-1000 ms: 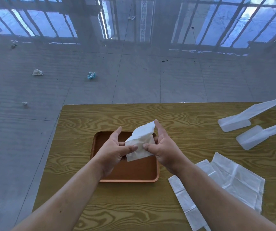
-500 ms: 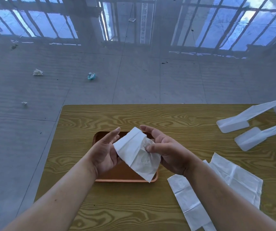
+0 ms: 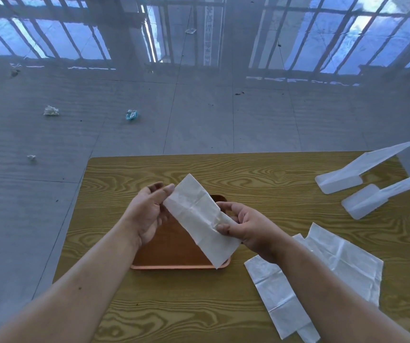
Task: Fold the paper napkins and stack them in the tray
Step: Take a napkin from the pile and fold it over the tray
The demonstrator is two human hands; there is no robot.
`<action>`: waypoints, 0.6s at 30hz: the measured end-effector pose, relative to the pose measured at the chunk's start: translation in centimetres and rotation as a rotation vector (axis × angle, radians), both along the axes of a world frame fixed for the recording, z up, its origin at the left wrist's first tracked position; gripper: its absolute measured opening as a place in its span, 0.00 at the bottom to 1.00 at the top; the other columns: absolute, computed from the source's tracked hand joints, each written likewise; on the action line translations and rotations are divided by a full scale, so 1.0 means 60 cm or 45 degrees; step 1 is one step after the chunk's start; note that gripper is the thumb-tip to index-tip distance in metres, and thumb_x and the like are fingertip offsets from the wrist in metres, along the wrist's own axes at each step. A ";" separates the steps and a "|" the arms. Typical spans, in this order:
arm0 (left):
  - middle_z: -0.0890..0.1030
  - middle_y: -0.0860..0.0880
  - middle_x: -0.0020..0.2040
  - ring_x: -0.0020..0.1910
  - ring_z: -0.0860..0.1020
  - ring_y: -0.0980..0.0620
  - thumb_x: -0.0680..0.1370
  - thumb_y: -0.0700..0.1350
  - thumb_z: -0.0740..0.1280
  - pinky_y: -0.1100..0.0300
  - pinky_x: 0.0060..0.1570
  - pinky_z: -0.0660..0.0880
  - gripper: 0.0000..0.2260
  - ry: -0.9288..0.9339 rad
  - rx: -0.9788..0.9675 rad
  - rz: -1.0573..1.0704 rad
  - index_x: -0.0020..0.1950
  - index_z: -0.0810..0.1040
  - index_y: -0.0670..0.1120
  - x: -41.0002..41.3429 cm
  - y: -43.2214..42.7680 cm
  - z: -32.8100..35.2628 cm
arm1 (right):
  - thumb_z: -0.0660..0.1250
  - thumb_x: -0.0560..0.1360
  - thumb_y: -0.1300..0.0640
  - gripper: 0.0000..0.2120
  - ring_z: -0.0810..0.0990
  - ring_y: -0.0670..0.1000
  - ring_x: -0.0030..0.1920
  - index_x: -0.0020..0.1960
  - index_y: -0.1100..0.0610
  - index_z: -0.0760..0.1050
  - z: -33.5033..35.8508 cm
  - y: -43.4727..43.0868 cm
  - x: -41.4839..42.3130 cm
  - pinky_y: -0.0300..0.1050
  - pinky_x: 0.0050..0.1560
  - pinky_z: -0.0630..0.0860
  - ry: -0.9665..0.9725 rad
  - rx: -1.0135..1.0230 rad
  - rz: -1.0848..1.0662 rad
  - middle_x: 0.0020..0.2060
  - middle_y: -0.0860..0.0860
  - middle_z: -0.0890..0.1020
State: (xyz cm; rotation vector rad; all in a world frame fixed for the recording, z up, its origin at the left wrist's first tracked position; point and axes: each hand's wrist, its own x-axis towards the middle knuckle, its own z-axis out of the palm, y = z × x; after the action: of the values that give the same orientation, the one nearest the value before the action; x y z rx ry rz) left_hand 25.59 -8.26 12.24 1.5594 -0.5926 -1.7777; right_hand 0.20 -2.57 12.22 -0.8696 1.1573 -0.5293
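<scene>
White paper napkin [image 3: 200, 219], one long strip, hangs above one brown tray [image 3: 174, 253] on the desk [image 3: 260, 174], pinched by left grip [image 3: 149, 209] and right grip [image 3: 246, 226]; two spare napkins [image 3: 322, 276] lie beside it

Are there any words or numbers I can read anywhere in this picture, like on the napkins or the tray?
None can be read.
The napkin held in the left hand and right hand: plain white, no print.
The tray: plain brown, no label.
The napkins on the table: blank.
The two white plastic pieces: no visible marking.
The pale vertical strip in the floor reflection: may carry characters, too blurred to read.
</scene>
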 end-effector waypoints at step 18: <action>0.88 0.39 0.56 0.55 0.87 0.42 0.67 0.42 0.84 0.54 0.48 0.82 0.36 0.041 -0.187 -0.283 0.73 0.73 0.50 -0.029 0.060 0.002 | 0.73 0.76 0.70 0.44 0.85 0.60 0.55 0.83 0.46 0.56 -0.002 -0.020 0.047 0.56 0.56 0.83 -0.163 -0.029 -0.370 0.63 0.69 0.81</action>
State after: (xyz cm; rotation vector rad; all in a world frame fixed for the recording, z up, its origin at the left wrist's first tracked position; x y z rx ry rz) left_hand 23.82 -4.68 12.37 1.4070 -0.8893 -1.8705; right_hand 3.00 -3.80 12.11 -0.6794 1.1679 -0.8255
